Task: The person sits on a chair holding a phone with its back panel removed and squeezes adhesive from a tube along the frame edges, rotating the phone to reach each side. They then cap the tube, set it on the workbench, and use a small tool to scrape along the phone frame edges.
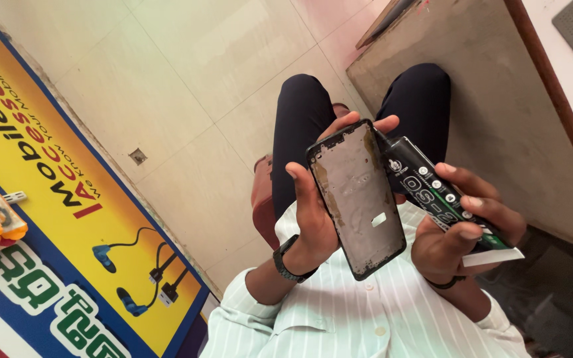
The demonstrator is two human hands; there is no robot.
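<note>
Left hand (313,212): wrapped around the phone frame (358,197), thumb on its near long edge, fingertips showing past the far edge; a dark wristwatch (286,260) sits on the wrist.
Right hand (462,232): closed about the glue tube (442,199), fingers laid across its upper side, a thin dark band on the wrist.
Phone frame: a black, bare shell with a grey inner face streaked with brownish residue, held upright and slightly tilted above the person's lap, between the two hands.
Glue tube: black with green and white markings, its nozzle end pointing at the frame's far long edge and touching or just beside it; I cannot tell which.
Person: seated, in dark trousers (300,126) and a pale striped shirt (366,318).
Floor (187,86): pale tiles, well below the hands.
Banner (67,219): yellow and blue, with pictures of earphones and cables, lying off to the left.
Bench (499,99): a grey-brown panel with a reddish edge, to the right of the knees.
</note>
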